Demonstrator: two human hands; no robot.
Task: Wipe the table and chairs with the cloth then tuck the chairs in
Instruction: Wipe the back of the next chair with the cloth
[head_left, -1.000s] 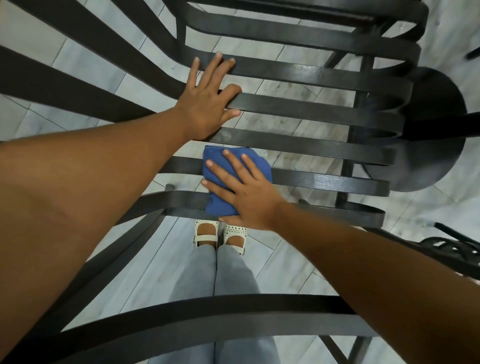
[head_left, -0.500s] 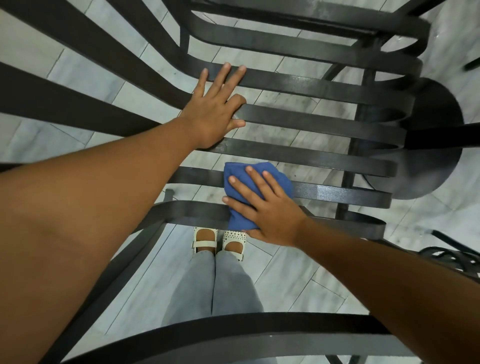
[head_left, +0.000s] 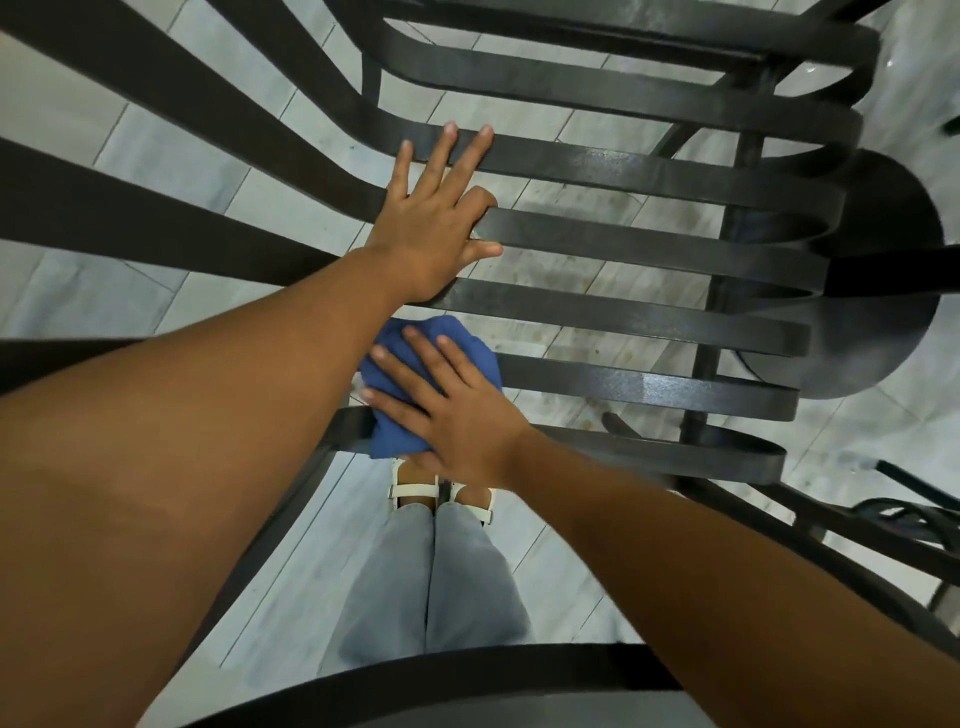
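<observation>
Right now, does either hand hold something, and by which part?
Nothing is gripped. The right hand presses the blue cloth flat from above; the left hand rests open on the chair slats.

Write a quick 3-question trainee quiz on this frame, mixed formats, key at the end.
1. True or false: the left hand presses the cloth.
2. Which hand lies on the cloth? A) left B) right C) both
3. Fill in: the cloth sits on the chair's dark ____.

Key
1. False: the left hand rests flat on bare slats, farther up the chair.
2. B: the right hand lies on it with fingers spread.
3. Slats: it covers the near ones, above the person's feet.
</observation>
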